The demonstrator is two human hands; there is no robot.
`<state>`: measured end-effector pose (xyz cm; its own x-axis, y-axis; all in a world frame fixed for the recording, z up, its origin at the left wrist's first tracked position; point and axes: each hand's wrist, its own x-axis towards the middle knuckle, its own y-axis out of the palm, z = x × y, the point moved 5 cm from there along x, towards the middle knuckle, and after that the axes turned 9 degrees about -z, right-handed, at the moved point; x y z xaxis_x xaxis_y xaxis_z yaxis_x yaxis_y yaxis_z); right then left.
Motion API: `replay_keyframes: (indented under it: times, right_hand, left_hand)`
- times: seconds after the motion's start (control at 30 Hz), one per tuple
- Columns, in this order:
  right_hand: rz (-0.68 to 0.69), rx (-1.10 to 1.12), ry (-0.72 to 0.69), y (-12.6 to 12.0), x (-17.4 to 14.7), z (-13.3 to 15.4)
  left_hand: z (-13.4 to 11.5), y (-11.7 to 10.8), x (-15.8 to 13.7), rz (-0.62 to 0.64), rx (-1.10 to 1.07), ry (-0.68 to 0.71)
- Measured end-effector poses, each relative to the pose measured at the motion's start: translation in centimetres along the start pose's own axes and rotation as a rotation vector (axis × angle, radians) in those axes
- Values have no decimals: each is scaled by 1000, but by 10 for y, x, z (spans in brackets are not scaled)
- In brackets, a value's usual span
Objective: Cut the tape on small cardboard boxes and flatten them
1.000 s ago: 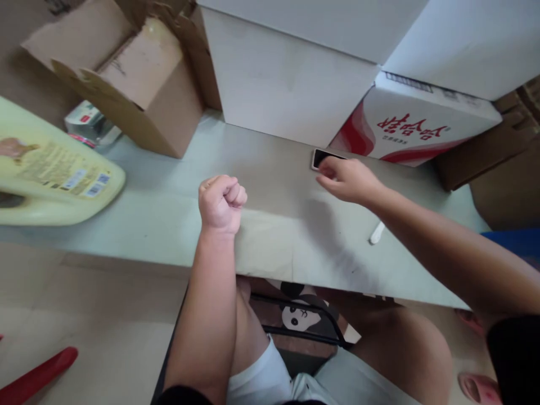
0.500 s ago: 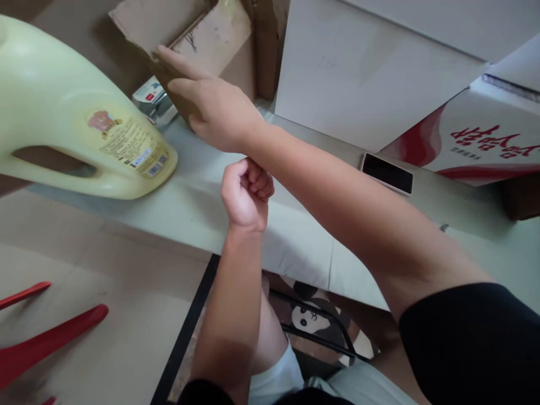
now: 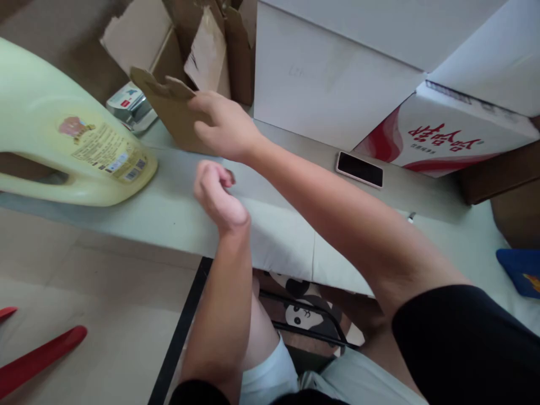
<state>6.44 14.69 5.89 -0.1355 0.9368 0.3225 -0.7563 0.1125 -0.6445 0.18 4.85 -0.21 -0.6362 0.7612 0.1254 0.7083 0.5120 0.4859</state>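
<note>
My right hand (image 3: 228, 126) reaches across above my left forearm, at the right side of an open cardboard box (image 3: 175, 115). Its fingers are apart and partly bent, overlapping the box's side wall; whether they touch it I cannot tell. Below it, over the pale tabletop, my left hand (image 3: 217, 194) is bent at the wrist with its fingers curled in. Something dark shows by those fingertips, too small to name. To the left stands a large pale-yellow jug (image 3: 80, 146) with a handle and a printed label.
Behind the jug lies a silvery pack (image 3: 135, 109). A phone (image 3: 360, 169) lies before white boxes (image 3: 329, 73) and a red-and-white carton (image 3: 447, 132). At the far right is a blue item (image 3: 521, 270). Red pieces (image 3: 46, 360) show at lower left, beyond the table edge.
The view has swung right, so the jug and boxes sit further left. My right hand has drawn back from the box flaps, its fingers less stretched. My left hand has tilted leftward.
</note>
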Motion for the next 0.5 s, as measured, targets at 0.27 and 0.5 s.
replay_keyframes:
  times: [0.27, 0.5]
  right_hand:
    - [-283, 229, -108, -122, -205, -45]
    - [-471, 138, -35, -205, -321, -82]
  left_hand:
    - [-51, -26, 21, -378, -60, 380]
    - [16, 36, -28, 419, -192, -150]
